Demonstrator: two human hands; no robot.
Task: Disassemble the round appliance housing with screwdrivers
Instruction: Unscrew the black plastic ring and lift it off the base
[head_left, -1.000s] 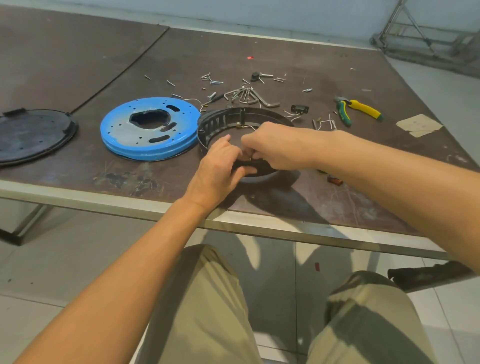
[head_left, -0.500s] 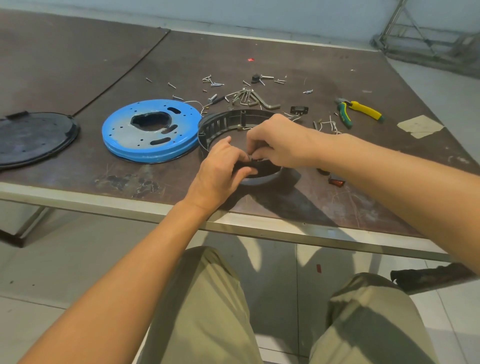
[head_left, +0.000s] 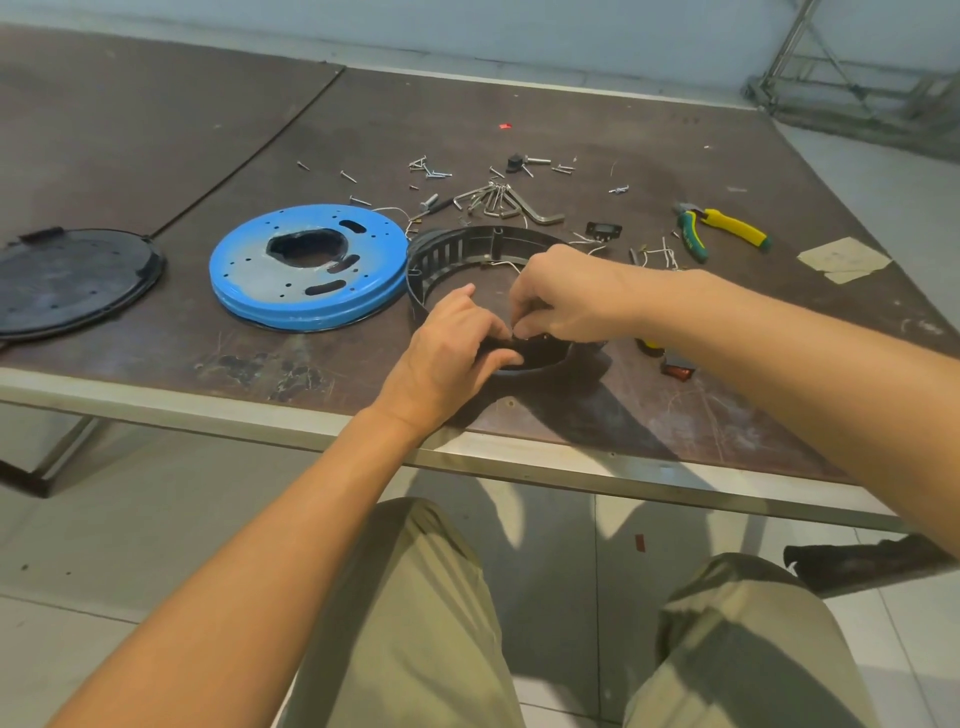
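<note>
In the middle of the frame I see one black ring housing (head_left: 467, 248) lying flat on the table (head_left: 571, 119), near its front edge. My left hand (head_left: 457, 353) grips the near rim, fingers curled over the top and thumb under. My right hand (head_left: 566, 296) has its fingertips bent down and pinching at the same rim, touching the left fingers; I cannot tell whether a small part sits between them. Left of the ring lies one blue disc (head_left: 306, 267), and further left one black lid (head_left: 72, 280). Behind are one bunch of hex keys (head_left: 498, 200), scattered screws and, to the right, one pair of pliers (head_left: 722, 231).
</note>
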